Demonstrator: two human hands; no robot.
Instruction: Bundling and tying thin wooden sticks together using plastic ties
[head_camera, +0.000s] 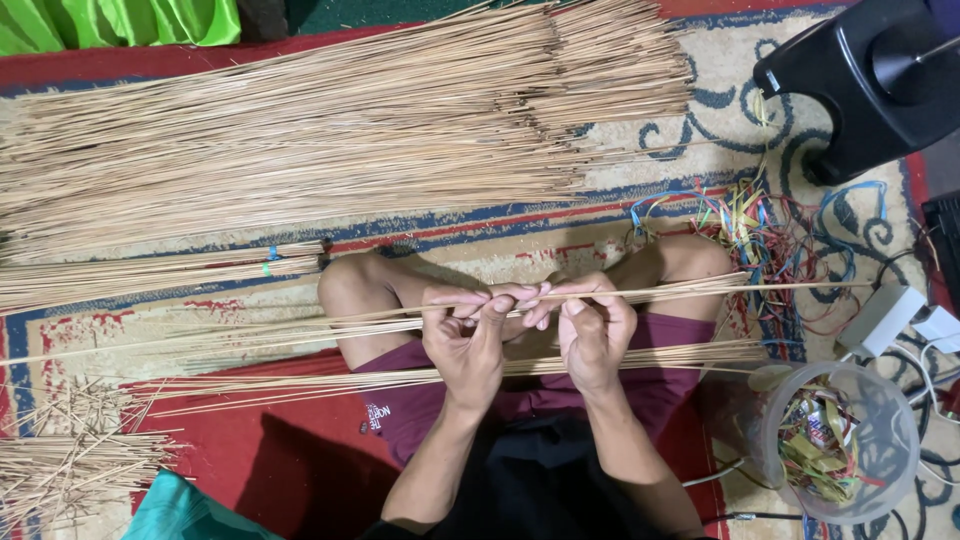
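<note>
Left hand and right hand together mid-frame, both pinching thin sticks; I'd keep pinch tight, tips aligned.

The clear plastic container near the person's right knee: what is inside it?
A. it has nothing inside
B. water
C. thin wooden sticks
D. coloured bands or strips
D: the clear plastic container holds a tangle of coloured bands, like the loose coloured ones on the carpet above it.
</note>
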